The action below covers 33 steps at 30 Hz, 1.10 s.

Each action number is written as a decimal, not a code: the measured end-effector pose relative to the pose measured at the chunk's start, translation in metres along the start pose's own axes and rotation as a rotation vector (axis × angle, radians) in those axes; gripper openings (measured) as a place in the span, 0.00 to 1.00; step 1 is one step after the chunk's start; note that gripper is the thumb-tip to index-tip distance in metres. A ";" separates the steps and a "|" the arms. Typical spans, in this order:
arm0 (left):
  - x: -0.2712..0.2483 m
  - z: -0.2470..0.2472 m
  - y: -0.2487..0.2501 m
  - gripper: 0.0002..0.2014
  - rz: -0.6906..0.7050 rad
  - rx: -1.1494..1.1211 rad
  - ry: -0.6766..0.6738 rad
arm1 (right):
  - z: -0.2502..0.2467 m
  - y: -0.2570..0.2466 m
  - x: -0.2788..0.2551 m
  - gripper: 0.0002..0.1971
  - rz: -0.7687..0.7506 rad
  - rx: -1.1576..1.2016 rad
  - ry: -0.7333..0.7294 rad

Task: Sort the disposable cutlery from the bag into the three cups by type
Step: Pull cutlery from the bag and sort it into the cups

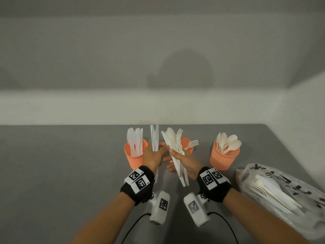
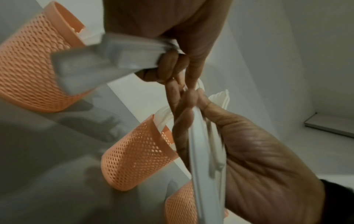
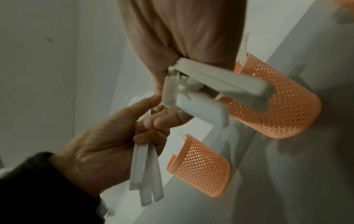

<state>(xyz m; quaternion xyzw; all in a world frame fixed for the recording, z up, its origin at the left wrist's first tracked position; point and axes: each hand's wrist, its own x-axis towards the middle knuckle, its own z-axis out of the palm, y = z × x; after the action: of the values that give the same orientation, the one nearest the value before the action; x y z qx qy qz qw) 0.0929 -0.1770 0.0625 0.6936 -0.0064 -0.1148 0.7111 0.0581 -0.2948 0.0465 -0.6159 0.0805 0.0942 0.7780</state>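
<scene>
Three orange cups (image 1: 135, 154) stand behind two cutlery-gripping hands (image 1: 153, 156).

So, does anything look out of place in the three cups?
Only one thing: in the middle cup a fork lies tilted over the rim, prongs pointing right, while the cutlery in the other cups stands more upright.

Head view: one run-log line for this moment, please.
left hand: holds knives | right hand: holds mixed cutlery | bag: cutlery remains
</scene>
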 end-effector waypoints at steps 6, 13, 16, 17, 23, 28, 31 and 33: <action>0.005 -0.004 0.004 0.06 -0.014 0.065 -0.042 | 0.003 0.005 0.006 0.19 -0.016 -0.017 -0.021; 0.029 -0.022 -0.002 0.16 -0.040 0.024 0.197 | -0.003 0.006 0.016 0.11 0.062 0.084 0.041; 0.043 -0.032 0.005 0.18 -0.010 0.038 0.256 | -0.004 0.007 0.018 0.10 0.059 -0.033 0.116; 0.048 -0.035 0.008 0.17 -0.008 0.022 0.256 | -0.004 0.008 0.020 0.10 0.053 -0.078 0.129; 0.073 -0.054 0.048 0.23 0.166 -0.020 0.444 | 0.001 0.004 0.025 0.03 0.050 -0.183 0.202; 0.090 -0.060 0.043 0.24 0.262 -0.001 0.528 | 0.003 0.006 0.026 0.09 -0.035 -0.301 0.239; 0.092 -0.060 0.019 0.22 0.228 0.060 0.459 | 0.002 0.005 0.026 0.05 -0.076 -0.362 0.269; 0.090 -0.060 0.001 0.15 0.222 0.118 0.417 | 0.001 0.007 0.028 0.06 -0.084 -0.405 0.299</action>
<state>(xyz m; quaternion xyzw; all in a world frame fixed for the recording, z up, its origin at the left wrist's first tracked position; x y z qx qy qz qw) 0.1913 -0.1330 0.0475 0.7377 0.0579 0.1102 0.6636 0.0838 -0.2907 0.0333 -0.7690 0.1486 -0.0160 0.6215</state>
